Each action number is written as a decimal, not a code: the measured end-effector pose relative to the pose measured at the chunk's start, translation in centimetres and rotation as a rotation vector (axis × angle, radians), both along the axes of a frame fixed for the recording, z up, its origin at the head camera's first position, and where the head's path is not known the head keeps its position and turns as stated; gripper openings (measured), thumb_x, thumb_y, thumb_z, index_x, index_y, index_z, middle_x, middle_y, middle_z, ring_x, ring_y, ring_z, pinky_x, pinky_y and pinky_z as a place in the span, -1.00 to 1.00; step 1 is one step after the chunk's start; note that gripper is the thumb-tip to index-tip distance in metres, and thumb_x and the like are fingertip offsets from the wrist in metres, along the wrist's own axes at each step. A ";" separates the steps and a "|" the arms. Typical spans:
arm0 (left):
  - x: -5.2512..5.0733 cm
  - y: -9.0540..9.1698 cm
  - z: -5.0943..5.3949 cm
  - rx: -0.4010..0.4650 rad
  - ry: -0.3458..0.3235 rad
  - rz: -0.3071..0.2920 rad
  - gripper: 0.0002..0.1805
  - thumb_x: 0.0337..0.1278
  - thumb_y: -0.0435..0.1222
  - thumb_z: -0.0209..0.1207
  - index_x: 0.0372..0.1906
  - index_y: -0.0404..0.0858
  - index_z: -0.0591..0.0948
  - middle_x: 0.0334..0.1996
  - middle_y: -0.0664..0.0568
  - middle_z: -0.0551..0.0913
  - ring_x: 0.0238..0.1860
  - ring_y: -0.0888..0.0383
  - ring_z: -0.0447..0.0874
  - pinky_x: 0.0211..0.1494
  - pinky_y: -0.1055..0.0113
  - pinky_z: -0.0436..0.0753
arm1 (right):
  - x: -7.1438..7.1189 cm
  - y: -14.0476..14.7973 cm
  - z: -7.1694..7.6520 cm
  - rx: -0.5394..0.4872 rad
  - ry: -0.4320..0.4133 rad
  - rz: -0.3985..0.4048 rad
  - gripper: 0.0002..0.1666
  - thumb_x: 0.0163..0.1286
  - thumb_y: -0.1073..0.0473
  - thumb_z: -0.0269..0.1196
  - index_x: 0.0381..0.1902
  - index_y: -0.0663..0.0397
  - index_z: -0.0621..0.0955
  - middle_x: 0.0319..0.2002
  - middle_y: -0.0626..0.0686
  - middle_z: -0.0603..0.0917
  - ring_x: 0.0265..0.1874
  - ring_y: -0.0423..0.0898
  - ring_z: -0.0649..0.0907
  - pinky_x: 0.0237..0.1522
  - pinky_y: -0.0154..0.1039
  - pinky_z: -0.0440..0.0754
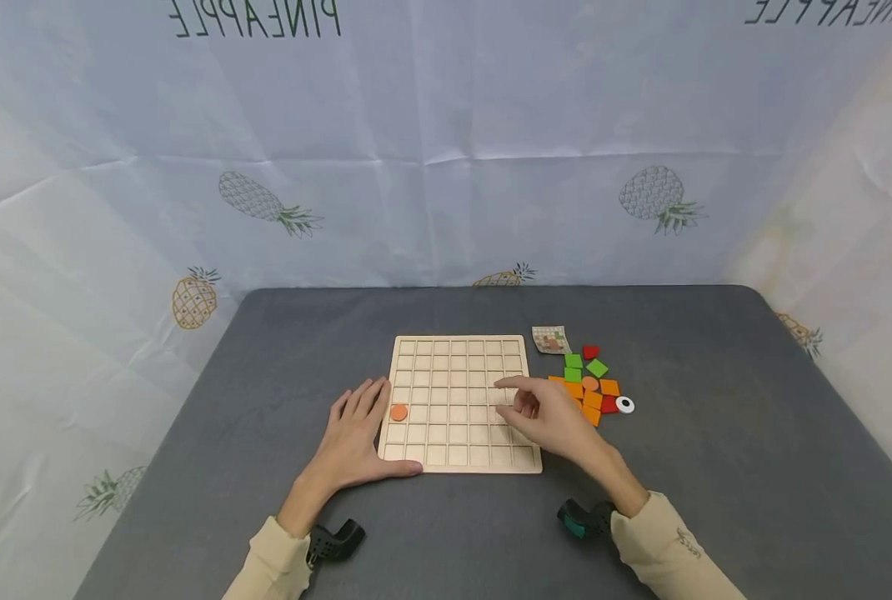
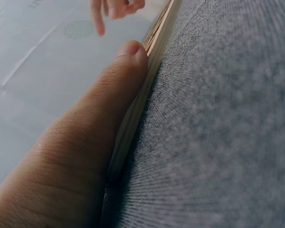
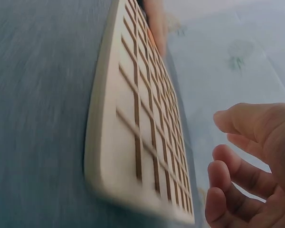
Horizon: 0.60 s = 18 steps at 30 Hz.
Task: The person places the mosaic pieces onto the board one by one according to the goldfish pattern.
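Note:
A pale wooden board [image 1: 457, 407] with a grid of square recesses lies on the grey table. One orange round piece [image 1: 398, 412] sits in a cell near its left side. My left hand [image 1: 350, 443] rests with spread fingers against the board's left edge, its thumb on the front edge. In the left wrist view that thumb [image 2: 102, 102] touches the board's rim [image 2: 137, 111]. Over the board's right side hovers my right hand [image 1: 551, 418], thumb and forefinger apart, the other fingers loosely bent. In the right wrist view this hand [image 3: 256, 164] holds nothing.
Right of the board lies a loose group of flat pieces: orange squares [image 1: 592, 400], green squares [image 1: 573, 367], red pieces [image 1: 591, 352] and a white eye-like disc [image 1: 624, 405]. My right hand partly covers the group. A small printed card [image 1: 550, 339] lies behind them.

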State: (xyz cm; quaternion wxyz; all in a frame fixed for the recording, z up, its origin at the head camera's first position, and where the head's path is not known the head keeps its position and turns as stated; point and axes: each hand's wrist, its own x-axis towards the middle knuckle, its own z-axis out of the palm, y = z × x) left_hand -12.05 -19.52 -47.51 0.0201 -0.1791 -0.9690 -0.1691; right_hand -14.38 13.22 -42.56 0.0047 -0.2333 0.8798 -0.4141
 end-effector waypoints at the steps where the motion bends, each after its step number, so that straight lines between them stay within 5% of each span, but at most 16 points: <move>1: 0.0 0.0 0.0 -0.003 0.000 0.000 0.49 -0.28 0.62 0.19 0.65 -0.25 0.04 0.64 -0.16 0.12 0.65 -0.18 0.02 0.58 -0.27 0.04 | 0.1 0.6 0.0 0.003 -0.001 -0.011 -0.62 0.33 0.25 0.41 0.09 0.24 0.70 -0.54 -0.11 0.56 -0.60 -0.33 0.43 -0.49 -0.39 0.49; 18: 0.0 0.1 0.2 0.003 -0.005 0.008 0.48 -0.29 0.60 0.21 0.66 -0.23 0.04 0.63 -0.16 0.13 0.65 -0.18 0.03 0.58 -0.26 0.05 | 1.5 7.4 0.2 0.074 0.098 -0.161 -0.64 0.29 0.26 0.44 0.04 0.19 0.73 -0.55 -0.14 0.57 -0.59 -0.38 0.47 -0.53 -0.40 0.48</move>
